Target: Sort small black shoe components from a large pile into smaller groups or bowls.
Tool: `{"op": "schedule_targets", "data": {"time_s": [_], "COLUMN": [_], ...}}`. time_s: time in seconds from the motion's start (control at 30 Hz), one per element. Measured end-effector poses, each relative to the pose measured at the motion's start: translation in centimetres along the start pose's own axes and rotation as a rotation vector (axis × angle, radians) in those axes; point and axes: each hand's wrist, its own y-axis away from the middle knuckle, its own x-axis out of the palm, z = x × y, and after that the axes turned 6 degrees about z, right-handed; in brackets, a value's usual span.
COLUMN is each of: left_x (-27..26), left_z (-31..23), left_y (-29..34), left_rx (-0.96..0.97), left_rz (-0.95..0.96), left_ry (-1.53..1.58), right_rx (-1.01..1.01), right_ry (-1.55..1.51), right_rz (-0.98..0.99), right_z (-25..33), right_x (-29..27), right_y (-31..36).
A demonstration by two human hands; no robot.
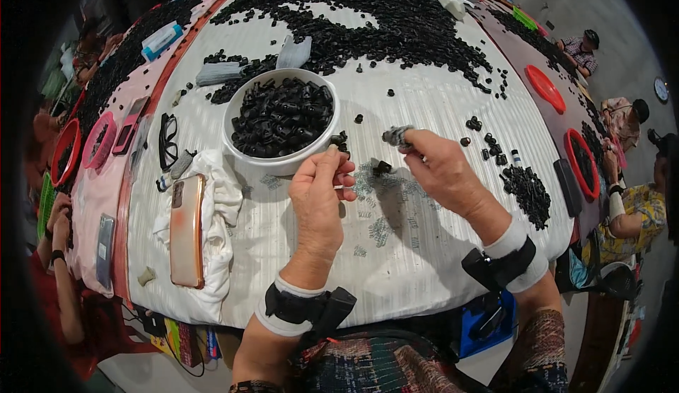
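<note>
My left hand [317, 198] is closed beside the lower right rim of a white bowl [233, 149], thumb pressed toward the curled fingers. Small black plastic parts [340, 140] show just behind its fingertips; whether it pinches one I cannot tell. Heaped in the bowl are black plastic parts [283, 117]. To the right, my right hand [445, 170] is raised above the cloth, fingers closed. A grey, bunched piece [398, 137] with a dark end shows at its fingertips, its kind unclear. Below and between the hands lie a black part [382, 167] and scattered small metal springs [380, 232].
A large spread of black parts [396, 18] covers the far table. At left are a phone [187, 230], white cloth [219, 209] and black eyeglasses [167, 142]. A small black pile [527, 195] lies at right. Other people sit along both sides near red trays [582, 163].
</note>
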Motion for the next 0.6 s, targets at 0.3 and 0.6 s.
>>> {"op": "schedule_targets", "data": {"time_s": [0.3,0.6], "left_x": [0.1,0.4], "left_z": [0.0,0.1], "left_y": [0.1,0.6], "left_rx": [-0.049,-0.188], "left_rz": [0.035,0.188], "left_ry": [0.008,-0.174], "right_rx": [-0.075,-0.051], "right_ry": [0.200,-0.027], "right_rz": [0.133,0.043], "right_z": [-0.8,0.4], "right_x": [3.2,0.2], "right_y": [-0.3,1.6]}}
